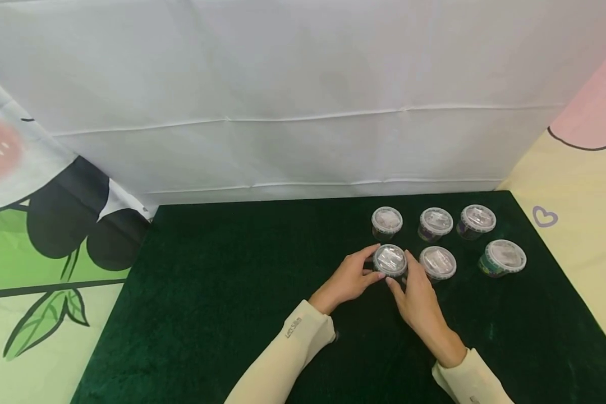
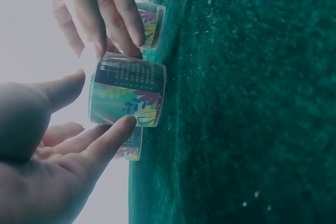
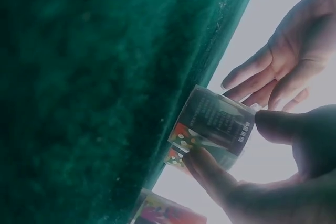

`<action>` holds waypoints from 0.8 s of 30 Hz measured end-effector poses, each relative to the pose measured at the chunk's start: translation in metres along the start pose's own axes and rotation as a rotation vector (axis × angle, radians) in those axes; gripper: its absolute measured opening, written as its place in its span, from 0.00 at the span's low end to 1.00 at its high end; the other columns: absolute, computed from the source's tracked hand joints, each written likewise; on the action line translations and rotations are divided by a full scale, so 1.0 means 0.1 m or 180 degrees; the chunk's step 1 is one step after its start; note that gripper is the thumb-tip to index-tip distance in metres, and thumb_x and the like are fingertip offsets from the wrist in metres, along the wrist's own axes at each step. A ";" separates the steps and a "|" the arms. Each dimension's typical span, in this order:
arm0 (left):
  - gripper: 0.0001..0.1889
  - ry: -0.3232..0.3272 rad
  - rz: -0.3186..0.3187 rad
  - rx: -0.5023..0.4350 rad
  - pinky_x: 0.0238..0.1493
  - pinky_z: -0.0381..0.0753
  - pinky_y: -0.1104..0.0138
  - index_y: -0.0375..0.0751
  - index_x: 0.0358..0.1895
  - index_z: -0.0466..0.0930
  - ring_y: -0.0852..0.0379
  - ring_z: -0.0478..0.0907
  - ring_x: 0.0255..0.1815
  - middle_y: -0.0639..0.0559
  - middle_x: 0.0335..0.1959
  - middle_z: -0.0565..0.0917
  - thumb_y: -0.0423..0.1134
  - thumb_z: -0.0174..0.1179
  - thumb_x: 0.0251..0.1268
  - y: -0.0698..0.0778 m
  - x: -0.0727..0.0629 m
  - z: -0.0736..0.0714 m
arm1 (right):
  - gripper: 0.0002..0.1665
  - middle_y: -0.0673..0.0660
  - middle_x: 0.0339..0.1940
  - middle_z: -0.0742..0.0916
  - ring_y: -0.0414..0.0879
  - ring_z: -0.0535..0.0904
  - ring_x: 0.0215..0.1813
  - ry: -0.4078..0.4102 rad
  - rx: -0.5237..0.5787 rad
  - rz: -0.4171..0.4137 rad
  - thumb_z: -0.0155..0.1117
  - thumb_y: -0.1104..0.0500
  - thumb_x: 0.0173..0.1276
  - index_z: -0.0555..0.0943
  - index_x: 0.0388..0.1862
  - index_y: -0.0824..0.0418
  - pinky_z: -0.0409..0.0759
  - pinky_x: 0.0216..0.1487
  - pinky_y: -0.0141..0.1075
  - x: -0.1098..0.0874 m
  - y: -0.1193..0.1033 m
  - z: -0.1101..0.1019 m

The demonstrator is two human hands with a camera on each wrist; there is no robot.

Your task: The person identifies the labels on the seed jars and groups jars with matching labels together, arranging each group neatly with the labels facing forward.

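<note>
A small clear plastic tub (image 1: 390, 260) with a pale lid and a colourful leaf-patterned label stands upright on the dark green cloth between both hands. My left hand (image 1: 352, 274) holds its left side, thumb near the lid's front edge and fingers reaching round the side. From the right, my right hand (image 1: 418, 297) holds the same tub, with its thumb at the lid rim and a finger along the label (image 3: 207, 111). Just right of that hand sits another lidded tub (image 1: 437, 262). Behind the held one stands a tub (image 1: 386, 220) of the same kind.
More lidded tubs stand at the right: one (image 1: 435, 222) in the back row, one (image 1: 477, 219) beside it, and a green-labelled one (image 1: 503, 257) nearer the right edge. A white sheet (image 1: 303, 151) hangs behind the green-covered table (image 1: 222, 280); printed cloths flank both sides.
</note>
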State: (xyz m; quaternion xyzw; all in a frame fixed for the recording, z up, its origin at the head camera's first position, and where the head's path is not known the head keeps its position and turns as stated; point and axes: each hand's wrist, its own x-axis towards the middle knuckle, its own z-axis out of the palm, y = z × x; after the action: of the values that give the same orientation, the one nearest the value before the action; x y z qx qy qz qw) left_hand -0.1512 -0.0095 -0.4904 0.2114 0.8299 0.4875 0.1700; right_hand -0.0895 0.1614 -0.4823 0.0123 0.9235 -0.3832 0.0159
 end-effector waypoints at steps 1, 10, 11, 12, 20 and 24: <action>0.34 0.0025 -0.0006 -0.0018 0.63 0.83 0.66 0.35 0.81 0.62 0.46 0.77 0.72 0.40 0.76 0.74 0.33 0.63 0.77 0.00 0.00 0.00 | 0.43 0.80 0.78 0.66 0.72 0.73 0.71 0.0018 0.0008 -0.0007 0.64 0.64 0.79 0.54 0.82 0.78 0.75 0.69 0.63 0.01 0.01 0.00; 0.29 0.0255 -0.0024 0.0061 0.62 0.83 0.68 0.38 0.75 0.71 0.50 0.82 0.64 0.42 0.64 0.83 0.35 0.67 0.74 0.02 -0.04 -0.01 | 0.41 0.77 0.74 0.72 0.68 0.79 0.67 0.0061 0.0117 -0.0030 0.65 0.63 0.78 0.59 0.81 0.75 0.80 0.66 0.59 0.00 0.01 -0.03; 0.28 0.0271 -0.0014 0.0062 0.62 0.83 0.68 0.38 0.74 0.72 0.51 0.83 0.63 0.43 0.64 0.83 0.35 0.68 0.74 0.02 -0.05 -0.02 | 0.41 0.77 0.74 0.73 0.68 0.79 0.67 0.0050 0.0141 -0.0040 0.66 0.63 0.78 0.59 0.81 0.75 0.80 0.66 0.59 -0.01 0.00 -0.04; 0.28 0.0283 -0.0001 0.0049 0.62 0.83 0.68 0.38 0.73 0.73 0.51 0.83 0.62 0.43 0.63 0.83 0.35 0.68 0.74 0.03 -0.06 -0.03 | 0.41 0.77 0.74 0.73 0.68 0.79 0.67 0.0037 0.0183 -0.0062 0.65 0.63 0.78 0.59 0.81 0.74 0.80 0.66 0.59 -0.01 0.00 -0.05; 0.23 0.0332 0.0173 -0.0304 0.68 0.80 0.63 0.40 0.66 0.75 0.51 0.80 0.67 0.45 0.65 0.81 0.36 0.70 0.72 0.06 -0.15 -0.17 | 0.39 0.77 0.77 0.70 0.71 0.75 0.72 -0.0089 0.0720 -0.0319 0.64 0.67 0.79 0.58 0.81 0.74 0.78 0.68 0.55 -0.04 -0.03 -0.13; 0.22 0.0270 0.0275 -0.0626 0.71 0.79 0.56 0.38 0.66 0.74 0.46 0.79 0.69 0.42 0.65 0.79 0.32 0.68 0.73 0.07 -0.21 -0.25 | 0.38 0.76 0.79 0.67 0.72 0.71 0.75 -0.0187 0.1052 -0.0424 0.61 0.68 0.80 0.57 0.82 0.73 0.77 0.67 0.51 -0.04 -0.04 -0.15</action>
State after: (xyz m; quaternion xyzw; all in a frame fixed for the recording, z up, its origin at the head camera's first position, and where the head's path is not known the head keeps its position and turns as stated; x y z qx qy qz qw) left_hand -0.1441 -0.0356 -0.4706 0.2084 0.7746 0.5820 0.1335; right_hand -0.0858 0.1697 -0.4687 -0.0576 0.8458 -0.5301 0.0152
